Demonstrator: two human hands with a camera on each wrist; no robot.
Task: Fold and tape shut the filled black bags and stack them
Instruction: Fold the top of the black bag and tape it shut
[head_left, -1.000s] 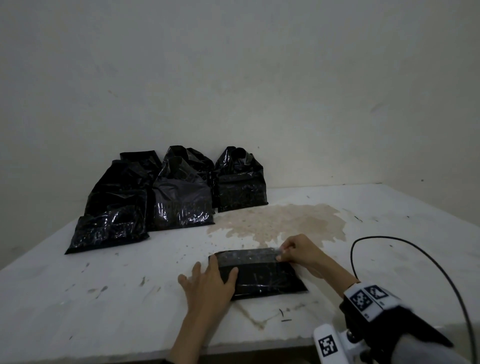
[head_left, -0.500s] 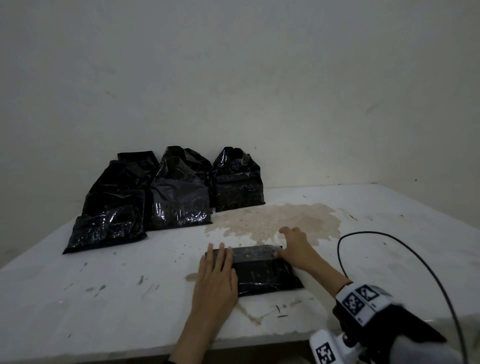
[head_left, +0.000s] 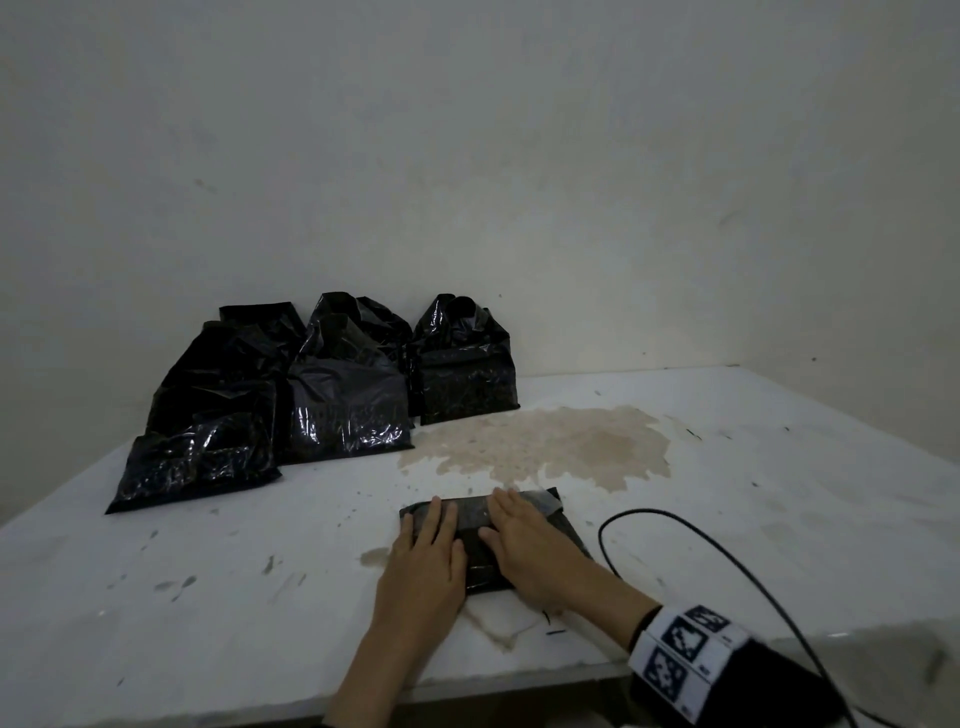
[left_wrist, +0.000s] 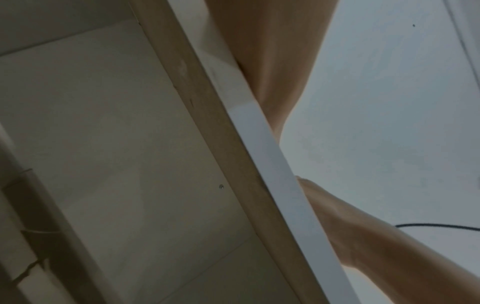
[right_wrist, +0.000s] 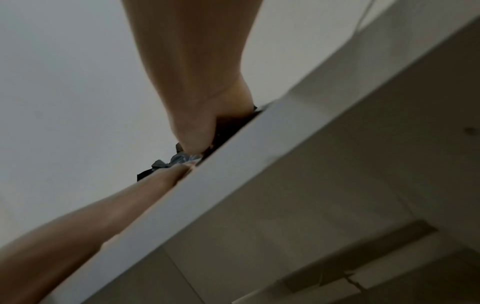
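Observation:
A folded black bag (head_left: 480, 558) lies flat near the front edge of the white table (head_left: 727, 467), with a strip of clear tape (head_left: 540, 501) across its folded top. My left hand (head_left: 428, 551) lies flat on the bag's left part, fingers straight. My right hand (head_left: 524, 540) presses flat on its right part, fingertips at the tape. Several filled black bags (head_left: 343, 400) stand unfolded at the back left against the wall. In the right wrist view my forearm and a bit of the black bag (right_wrist: 182, 158) show above the table edge. The left wrist view hides the fingers.
A black cable (head_left: 727, 561) loops over the table to the right of the bag. A brown stain (head_left: 545, 447) spreads behind the bag. The table's front edge (head_left: 519, 680) is close below my wrists. The wall runs along the back.
My right hand has come from the bag's right end onto its top and now lies flat. My left hand has shifted slightly right on the bag.

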